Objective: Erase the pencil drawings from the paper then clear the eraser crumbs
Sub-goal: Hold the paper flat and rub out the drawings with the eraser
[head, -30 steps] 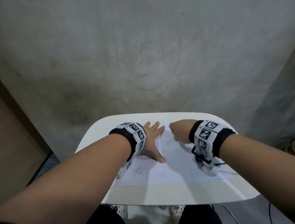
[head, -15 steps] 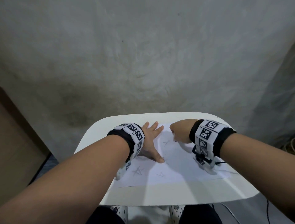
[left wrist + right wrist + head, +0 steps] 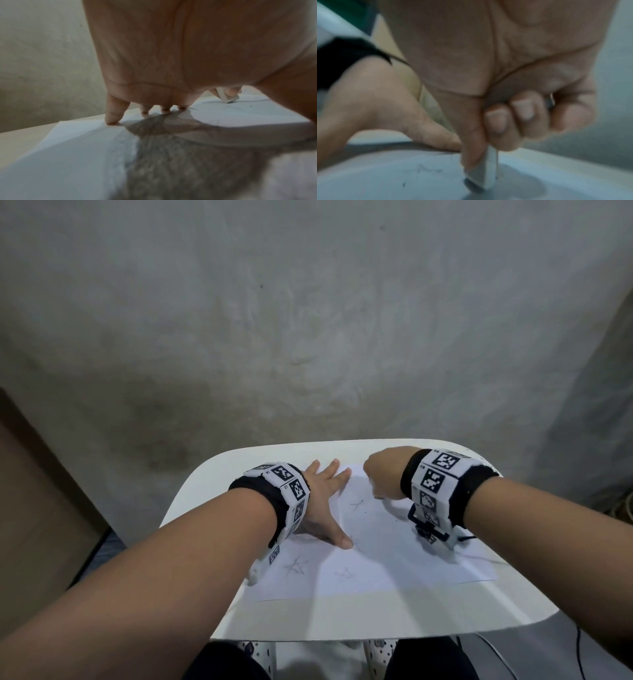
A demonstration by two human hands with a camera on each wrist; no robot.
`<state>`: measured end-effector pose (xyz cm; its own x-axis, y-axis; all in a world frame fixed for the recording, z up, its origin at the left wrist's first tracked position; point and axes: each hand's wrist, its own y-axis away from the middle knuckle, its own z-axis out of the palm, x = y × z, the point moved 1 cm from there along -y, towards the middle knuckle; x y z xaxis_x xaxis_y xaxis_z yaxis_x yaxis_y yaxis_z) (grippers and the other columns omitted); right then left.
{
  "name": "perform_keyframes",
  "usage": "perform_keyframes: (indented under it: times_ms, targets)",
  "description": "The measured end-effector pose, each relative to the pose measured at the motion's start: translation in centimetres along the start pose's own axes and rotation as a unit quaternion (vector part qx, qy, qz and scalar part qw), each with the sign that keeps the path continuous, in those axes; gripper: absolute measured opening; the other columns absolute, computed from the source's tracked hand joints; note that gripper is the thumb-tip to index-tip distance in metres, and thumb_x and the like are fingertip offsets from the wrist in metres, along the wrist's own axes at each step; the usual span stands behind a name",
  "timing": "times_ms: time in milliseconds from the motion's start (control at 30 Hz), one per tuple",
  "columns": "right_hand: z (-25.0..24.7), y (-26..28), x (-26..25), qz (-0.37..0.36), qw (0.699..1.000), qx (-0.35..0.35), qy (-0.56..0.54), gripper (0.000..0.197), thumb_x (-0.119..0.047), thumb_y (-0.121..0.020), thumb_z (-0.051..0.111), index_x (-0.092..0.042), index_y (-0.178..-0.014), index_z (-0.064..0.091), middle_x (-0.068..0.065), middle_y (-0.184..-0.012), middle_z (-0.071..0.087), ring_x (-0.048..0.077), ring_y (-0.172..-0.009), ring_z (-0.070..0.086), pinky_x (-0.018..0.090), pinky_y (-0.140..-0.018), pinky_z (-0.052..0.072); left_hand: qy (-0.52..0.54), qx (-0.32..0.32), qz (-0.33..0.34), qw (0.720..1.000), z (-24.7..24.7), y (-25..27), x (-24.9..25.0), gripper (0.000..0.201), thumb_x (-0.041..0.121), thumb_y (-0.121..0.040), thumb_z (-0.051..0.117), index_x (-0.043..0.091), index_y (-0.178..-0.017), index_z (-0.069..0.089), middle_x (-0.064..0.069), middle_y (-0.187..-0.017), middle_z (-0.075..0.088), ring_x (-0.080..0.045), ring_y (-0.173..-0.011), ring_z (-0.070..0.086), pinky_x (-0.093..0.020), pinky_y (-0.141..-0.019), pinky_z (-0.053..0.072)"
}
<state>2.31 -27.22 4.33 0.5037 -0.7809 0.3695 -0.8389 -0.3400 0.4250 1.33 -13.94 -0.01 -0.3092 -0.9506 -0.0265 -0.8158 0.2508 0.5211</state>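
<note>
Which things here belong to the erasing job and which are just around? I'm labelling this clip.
In the job:
- white sheet of paper with faint pencil stars
- white block eraser, pinched by the right hand
- left hand, pressing the sheet flat

Just around:
- white rounded table
- grey stained wall
- thin cable

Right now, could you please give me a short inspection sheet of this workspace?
Surface: white table with rounded corners, bare along its near edge.
Job's things: paper lies flat; pencil stars remain near its front, another faint mark mid-sheet; white eraser stands tip-down on the paper.
Clutter: a few dark eraser crumbs on the sheet.
Hands: left hand rests flat, fingers spread, holding the paper down; right hand pinches the eraser.
Cables: dark cable hangs at the table's right.
Surroundings: stained grey wall; brown panel at left.
</note>
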Motion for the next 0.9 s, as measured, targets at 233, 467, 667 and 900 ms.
perform_keyframes:
  times_ms: [233, 467, 667, 900]
  targets:
    - [-0.3, -0.2, 0.0, 0.004, 0.999, 0.019, -0.051, 0.033, -0.024, -0.092, 0.057, -0.009, -0.121, 0.060, 0.009, -0.117, 0.063, 0.029, -0.103, 0.060, 0.033, -0.082, 0.045, -0.009, 0.004, 0.001, 1.000, -0.1, 0.0, 0.1, 0.131, 0.077, -0.068, 0.067, 0.030, -0.153, -0.021, 0.006, -0.160, -0.029, -0.027, -0.149, -0.021, -0.056, -0.118, 0.005]
    - [-0.5, -0.8, -1.1, -0.023, 0.999, -0.025, -0.018, 0.035, -0.027, -0.093, 0.058, -0.006, -0.121, 0.060, 0.005, -0.109, 0.063, 0.020, -0.089, 0.054, 0.028, -0.075, 0.041, -0.010, 0.002, 0.000, 1.000, -0.3, 0.1, 0.2, 0.131, 0.077, -0.067, 0.067, 0.031, -0.153, -0.020, 0.005, -0.161, -0.028, -0.028, -0.149, -0.020, -0.057, -0.117, 0.007]
    - [-0.3, -0.8, -2.2, -0.074, 0.996, -0.001, -0.058, 0.042, -0.024, -0.090, 0.062, -0.010, -0.128, 0.056, 0.011, -0.121, 0.061, 0.028, -0.105, 0.059, 0.034, -0.083, 0.045, 0.002, 0.011, 0.006, 1.000, -0.4, 0.5, 0.4, 0.127, 0.074, -0.069, 0.069, 0.035, -0.153, -0.018, 0.003, -0.161, -0.027, -0.028, -0.150, -0.018, -0.055, -0.118, 0.006]
    - [-0.4, -0.2, -2.4, -0.063, 0.992, 0.005, -0.105, 0.042, -0.025, -0.090, 0.060, -0.012, -0.129, 0.055, 0.012, -0.126, 0.059, 0.031, -0.112, 0.058, 0.037, -0.088, 0.046, 0.000, 0.008, 0.004, 1.000, -0.4, 0.6, 0.4, 0.125, 0.074, -0.070, 0.069, 0.035, -0.154, -0.016, 0.004, -0.160, -0.028, -0.028, -0.149, -0.019, -0.055, -0.118, 0.006]
